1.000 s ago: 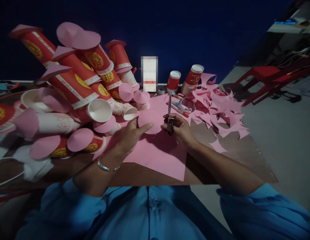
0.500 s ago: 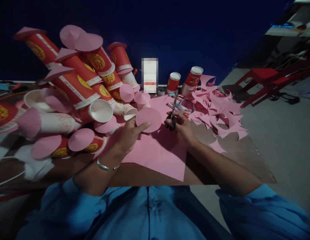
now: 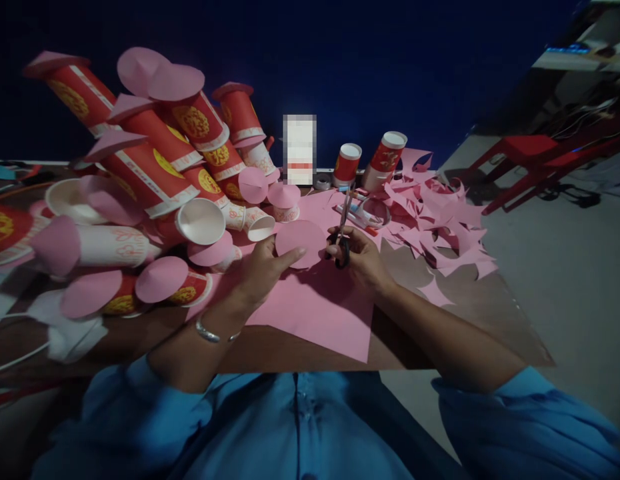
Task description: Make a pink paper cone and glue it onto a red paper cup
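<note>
A round pink paper disc [image 3: 304,240] is pinched in my left hand [image 3: 265,270], with the thumb lying over its lower left part. My right hand [image 3: 365,260] grips a pair of scissors [image 3: 345,223] by the black handles, blades pointing up and away from me. The scissors are close to the disc's right edge; I cannot tell whether they touch it. Beneath both hands a large pink paper sheet [image 3: 320,320] lies flat on the brown table [image 3: 405,340].
Many red and white paper cups [image 3: 145,177] with pink cone tops are heaped at the left. Pink paper scraps [image 3: 430,213] pile up at the right. Two red cups [image 3: 347,163] stand at the back near some markers [image 3: 360,215]. A red stool [image 3: 520,157] is beyond the table's right side.
The disc and my left hand have shifted slightly right. My right hand has moved a little left and the scissors have lowered slightly, so the two are closer together.
</note>
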